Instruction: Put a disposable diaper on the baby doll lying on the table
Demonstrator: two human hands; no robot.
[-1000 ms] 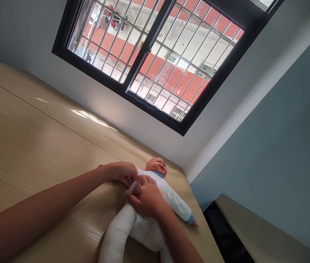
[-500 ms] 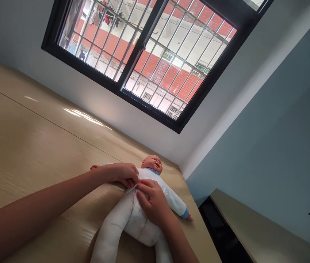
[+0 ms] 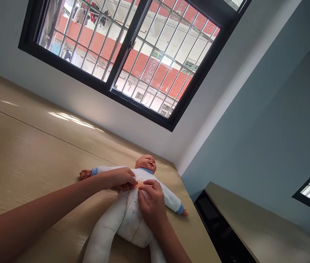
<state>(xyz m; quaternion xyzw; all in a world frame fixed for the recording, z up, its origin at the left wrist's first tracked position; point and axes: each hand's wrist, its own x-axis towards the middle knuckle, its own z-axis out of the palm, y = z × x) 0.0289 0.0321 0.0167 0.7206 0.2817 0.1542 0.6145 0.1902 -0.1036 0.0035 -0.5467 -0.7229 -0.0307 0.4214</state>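
Observation:
A baby doll [image 3: 146, 163] lies on its back on a tan padded surface [image 3: 29, 157], its arms spread to the sides. It wears a white top [image 3: 169, 197] with blue collar and cuffs; its cloth body and legs [image 3: 104, 226] are white. My left hand [image 3: 126, 179] pinches the top's edge at the doll's middle. Beside it, my right hand [image 3: 152, 197] has its fingers bent around the same edge, thumb low on the belly. Between the hands shows a small orange patch [image 3: 140, 183].
Behind the surface are a pale wall [image 3: 83, 109] and a black-framed barred window [image 3: 141, 106]. To the right, past a dark gap [image 3: 215, 219], stands another tan-topped surface [image 3: 253, 219] against a blue-grey wall.
My hands have drawn slightly apart at the doll's middle, and the orange patch shows between them. The view has shifted, so the scene sits further left; the doll's left-side cuff now shows.

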